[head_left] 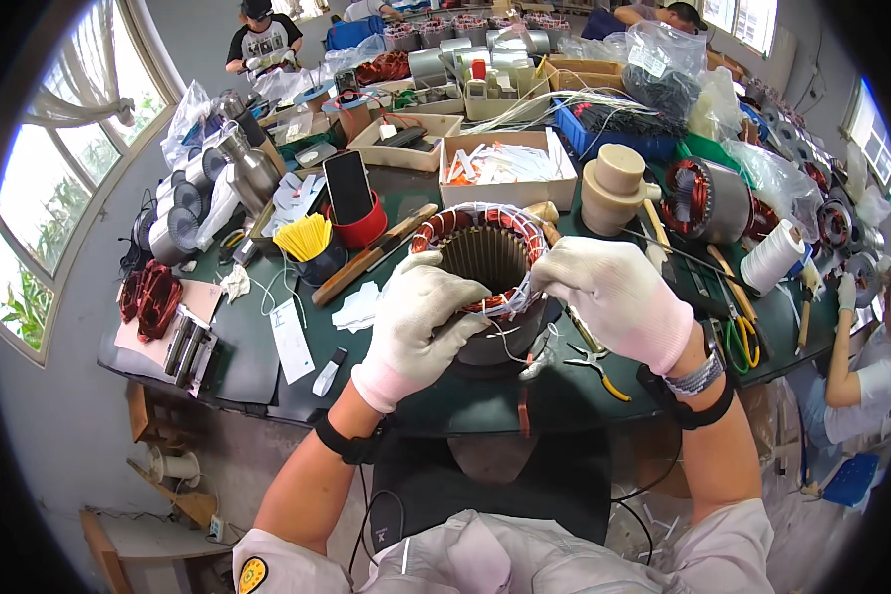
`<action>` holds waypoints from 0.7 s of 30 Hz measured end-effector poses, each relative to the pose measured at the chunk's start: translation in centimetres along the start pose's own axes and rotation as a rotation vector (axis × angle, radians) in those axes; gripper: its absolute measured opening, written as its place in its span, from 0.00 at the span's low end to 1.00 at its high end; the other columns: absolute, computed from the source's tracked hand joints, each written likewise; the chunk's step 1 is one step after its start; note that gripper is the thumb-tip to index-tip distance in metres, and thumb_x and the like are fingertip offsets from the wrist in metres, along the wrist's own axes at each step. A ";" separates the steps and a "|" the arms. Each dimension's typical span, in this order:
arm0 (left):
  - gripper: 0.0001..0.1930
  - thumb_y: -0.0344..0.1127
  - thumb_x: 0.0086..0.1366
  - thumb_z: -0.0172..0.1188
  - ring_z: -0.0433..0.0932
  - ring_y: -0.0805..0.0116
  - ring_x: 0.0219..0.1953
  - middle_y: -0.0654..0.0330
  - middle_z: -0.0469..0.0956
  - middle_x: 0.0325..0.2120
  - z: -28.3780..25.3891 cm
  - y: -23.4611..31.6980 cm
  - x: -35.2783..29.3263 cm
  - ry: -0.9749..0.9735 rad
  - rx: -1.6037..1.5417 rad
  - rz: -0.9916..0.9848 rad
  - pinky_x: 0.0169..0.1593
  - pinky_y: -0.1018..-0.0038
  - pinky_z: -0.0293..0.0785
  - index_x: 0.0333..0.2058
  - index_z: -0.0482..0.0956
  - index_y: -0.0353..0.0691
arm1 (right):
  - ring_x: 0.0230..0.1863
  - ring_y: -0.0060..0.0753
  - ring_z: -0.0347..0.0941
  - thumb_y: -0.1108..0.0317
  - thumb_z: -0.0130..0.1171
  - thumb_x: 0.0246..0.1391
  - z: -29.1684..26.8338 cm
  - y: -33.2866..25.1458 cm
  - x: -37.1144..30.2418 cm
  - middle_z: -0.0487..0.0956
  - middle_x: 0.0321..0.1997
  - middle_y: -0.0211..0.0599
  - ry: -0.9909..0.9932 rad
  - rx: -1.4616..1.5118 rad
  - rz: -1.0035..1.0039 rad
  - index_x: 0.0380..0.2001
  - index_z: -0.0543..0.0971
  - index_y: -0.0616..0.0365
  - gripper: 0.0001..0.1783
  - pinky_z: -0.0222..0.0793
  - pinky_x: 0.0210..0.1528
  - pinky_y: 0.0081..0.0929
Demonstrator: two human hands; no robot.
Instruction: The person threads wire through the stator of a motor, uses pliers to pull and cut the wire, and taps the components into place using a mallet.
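Note:
A motor stator (487, 259) stands upright on the green table in front of me, its slotted bore facing up. White lacing cord (513, 220) wraps the red copper windings round its top. On the near left rim, my left hand (418, 322), in a white glove, is closed with its fingers bent over the winding edge. My right hand (619, 295), gloved too, is pinched at the right side of the rim; whatever its fingertips hold is hidden. A loose cord end hangs at the stator's front. Yellow-handled pliers (600, 372) lie below my right hand.
A wooden stick (374, 255), a red cup (364, 224) with a phone and yellow strips (307, 238) sit left. Behind is a box of white pieces (508, 166). Right are a thread cone (772, 257), scissors (741, 342) and another stator (708, 201). A co-worker's gloved hand (846, 293) is far right.

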State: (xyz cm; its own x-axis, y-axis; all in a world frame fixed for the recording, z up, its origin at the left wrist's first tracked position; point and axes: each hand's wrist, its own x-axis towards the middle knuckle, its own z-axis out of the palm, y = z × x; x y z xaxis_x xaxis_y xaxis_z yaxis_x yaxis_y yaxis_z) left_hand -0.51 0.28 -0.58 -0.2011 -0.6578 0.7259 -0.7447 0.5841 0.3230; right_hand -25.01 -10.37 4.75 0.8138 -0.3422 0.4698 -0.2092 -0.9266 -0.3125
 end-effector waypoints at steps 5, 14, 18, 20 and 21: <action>0.14 0.32 0.54 0.75 0.84 0.56 0.41 0.59 0.85 0.34 -0.1 0.1 0.1 -0.002 -0.025 -0.007 0.62 0.54 0.73 0.41 0.86 0.41 | 0.44 0.54 0.79 0.74 0.63 0.58 -0.4 -0.1 0.4 0.81 0.38 0.47 -0.042 0.124 0.018 0.40 0.81 0.58 0.07 0.77 0.47 0.43; 0.14 0.31 0.54 0.75 0.84 0.56 0.42 0.60 0.85 0.35 0.0 0.2 0.0 -0.001 -0.006 -0.009 0.62 0.55 0.72 0.40 0.86 0.41 | 0.41 0.54 0.78 0.75 0.69 0.54 0.8 -1.1 0.4 0.78 0.38 0.47 0.235 0.245 0.222 0.40 0.78 0.61 0.11 0.74 0.45 0.41; 0.14 0.31 0.54 0.75 0.84 0.57 0.42 0.60 0.85 0.35 0.0 0.3 0.0 0.010 -0.016 -0.002 0.62 0.55 0.72 0.40 0.87 0.41 | 0.40 0.53 0.78 0.77 0.68 0.54 1.3 -1.2 0.5 0.77 0.38 0.47 0.257 0.270 0.179 0.39 0.78 0.61 0.10 0.74 0.44 0.40; 0.14 0.31 0.54 0.75 0.84 0.57 0.42 0.60 0.85 0.35 0.0 0.3 0.0 0.011 -0.013 -0.001 0.62 0.55 0.72 0.40 0.87 0.41 | 0.37 0.50 0.78 0.79 0.66 0.56 1.4 -1.1 0.4 0.76 0.37 0.47 0.270 0.272 0.152 0.39 0.78 0.62 0.09 0.74 0.43 0.37; 0.14 0.31 0.54 0.75 0.84 0.57 0.42 0.60 0.85 0.35 0.1 0.3 0.1 0.013 -0.013 0.000 0.62 0.55 0.72 0.40 0.87 0.41 | 0.37 0.50 0.78 0.79 0.66 0.56 1.5 -1.0 0.4 0.76 0.37 0.47 0.278 0.272 0.153 0.39 0.78 0.62 0.09 0.74 0.43 0.37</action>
State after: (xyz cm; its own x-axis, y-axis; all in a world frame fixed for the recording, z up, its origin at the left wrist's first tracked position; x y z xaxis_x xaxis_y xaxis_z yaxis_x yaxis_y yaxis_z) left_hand -0.75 0.37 -0.49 -0.1928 -0.6520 0.7333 -0.7365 0.5900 0.3309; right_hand -23.66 -9.33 3.99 0.5992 -0.5365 0.5943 -0.1355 -0.7995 -0.5852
